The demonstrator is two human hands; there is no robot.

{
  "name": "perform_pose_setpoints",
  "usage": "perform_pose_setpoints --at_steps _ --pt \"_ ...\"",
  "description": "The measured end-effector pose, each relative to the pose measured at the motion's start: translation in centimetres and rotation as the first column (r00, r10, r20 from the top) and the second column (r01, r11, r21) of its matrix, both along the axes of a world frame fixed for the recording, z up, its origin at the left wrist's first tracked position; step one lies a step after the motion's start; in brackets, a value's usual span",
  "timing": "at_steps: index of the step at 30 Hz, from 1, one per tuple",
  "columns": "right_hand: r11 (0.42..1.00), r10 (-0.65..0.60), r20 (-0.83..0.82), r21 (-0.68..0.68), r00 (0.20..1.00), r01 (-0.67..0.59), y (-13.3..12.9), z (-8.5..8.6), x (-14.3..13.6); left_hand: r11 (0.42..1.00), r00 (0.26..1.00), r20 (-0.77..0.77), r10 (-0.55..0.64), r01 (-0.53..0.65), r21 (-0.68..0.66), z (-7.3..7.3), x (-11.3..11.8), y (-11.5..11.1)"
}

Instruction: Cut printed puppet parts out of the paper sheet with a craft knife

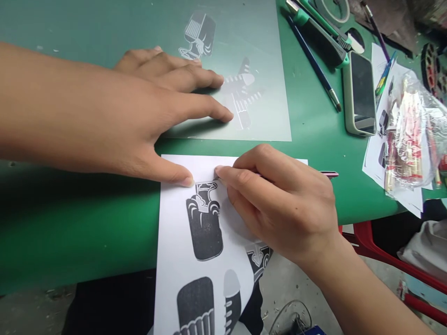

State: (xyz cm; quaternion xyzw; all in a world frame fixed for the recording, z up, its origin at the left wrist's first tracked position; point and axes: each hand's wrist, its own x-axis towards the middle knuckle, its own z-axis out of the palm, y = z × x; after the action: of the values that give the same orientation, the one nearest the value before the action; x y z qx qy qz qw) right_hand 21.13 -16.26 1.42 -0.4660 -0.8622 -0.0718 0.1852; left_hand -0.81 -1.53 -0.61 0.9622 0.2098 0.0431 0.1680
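**Blade at the paper's edge, thumb close by**

From my remote seat, I see the right hand (279,204) closed in a narrow pinch around a slim craft knife (330,174), whose purple tail pokes out past the knuckles; the tip is hidden beneath the index finger, near the top of a printed paper sheet (171,242). The sheet lies on the green cutting mat (70,218) and droops over the table's near edge. The left hand (146,102) is spread flat and holds nothing: its thumb pins the sheet's upper left corner, while its fingers press on a translucent plastic sheet (251,70) bearing pale figure shapes farther back.

I judge the main risk to be the left thumb, which sits just beside the working tip; a slip leftward could catch it. The overhanging part of the paper is unsupported, so it could drag the sheet and spoil the line around the dark printed figure (204,228). A phone (359,93) and loose pens (314,60) lie well apart at the right.
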Motion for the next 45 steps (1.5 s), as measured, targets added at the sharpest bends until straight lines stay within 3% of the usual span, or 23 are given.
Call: perform_pose_setpoints --at_steps 7,11,13,16,18,24,29,33,35,37,40,42,44,45 --pt "0.999 -0.045 -0.100 -0.015 0.994 0.044 0.2 -0.3 0.0 1.000 1.000 -0.012 -0.001 0.000 -0.020 0.1 0.2 0.0" --pt "0.980 -0.192 -0.110 -0.067 0.975 0.185 -0.4 0.4 0.0 0.999 0.999 -0.046 0.014 -0.017 -0.051 0.2 0.3 -0.2" --pt "0.943 -0.331 -0.055 -0.058 0.942 0.328 -1.2 1.1 -0.1 0.998 0.999 -0.052 0.013 -0.016 -0.062 0.4 0.3 -0.3" --pt "0.841 -0.541 0.013 0.017 0.841 0.540 -2.9 1.9 -1.0 0.998 0.998 -0.055 0.003 -0.007 -0.069 0.6 0.1 -0.5" --pt "0.807 -0.591 0.020 0.001 0.807 0.591 -4.2 1.9 -2.0 0.997 0.998 -0.063 -0.005 0.000 -0.078 0.9 0.0 -0.7" --pt "0.880 -0.469 0.077 -0.046 0.880 0.473 -5.3 0.1 -3.4 0.992 0.990 -0.120 -0.067 0.052 -0.118 2.6 0.1 -1.3" --pt "0.978 -0.198 0.044 -0.055 0.979 0.200 -2.2 -0.7 0.6 0.988 0.959 -0.281 -0.029 -0.016 -0.155 3.6 0.8 -1.1" --pt "0.998 0.039 0.015 -0.059 0.999 -0.039 -0.4 0.5 2.9 0.991 0.941 -0.339 0.017 -0.061 -0.118 4.0 0.9 -1.2" --pt "0.999 0.013 -0.025 -0.045 1.000 -0.014 -0.5 1.5 3.1 0.994 0.931 -0.362 0.041 -0.076 -0.083 4.1 0.8 -1.5" --pt "0.991 -0.131 -0.092 0.005 0.987 0.132 -1.3 2.2 3.0 0.996 0.931 -0.362 0.044 -0.071 -0.061 4.1 0.8 -1.8" --pt "0.898 -0.428 -0.272 -0.020 0.862 0.440 -3.4 2.4 2.9 0.996 0.937 -0.349 0.017 -0.047 -0.076 3.8 0.8 -2.0" --pt "0.783 -0.597 -0.420 -0.116 0.684 0.611 -5.2 2.0 3.1 0.994 0.943 -0.333 -0.002 -0.034 -0.101 3.6 0.8 -1.9" --pt "0.676 -0.706 -0.475 -0.234 0.525 0.699 -7.1 1.3 3.4 0.992 0.948 -0.320 -0.011 -0.029 -0.121 3.5 0.8 -1.8" --pt "0.653 -0.728 -0.488 -0.282 0.481 0.703 -8.0 1.0 3.4 0.991 0.948 -0.319 -0.012 -0.032 -0.131 3.5 0.8 -1.8"
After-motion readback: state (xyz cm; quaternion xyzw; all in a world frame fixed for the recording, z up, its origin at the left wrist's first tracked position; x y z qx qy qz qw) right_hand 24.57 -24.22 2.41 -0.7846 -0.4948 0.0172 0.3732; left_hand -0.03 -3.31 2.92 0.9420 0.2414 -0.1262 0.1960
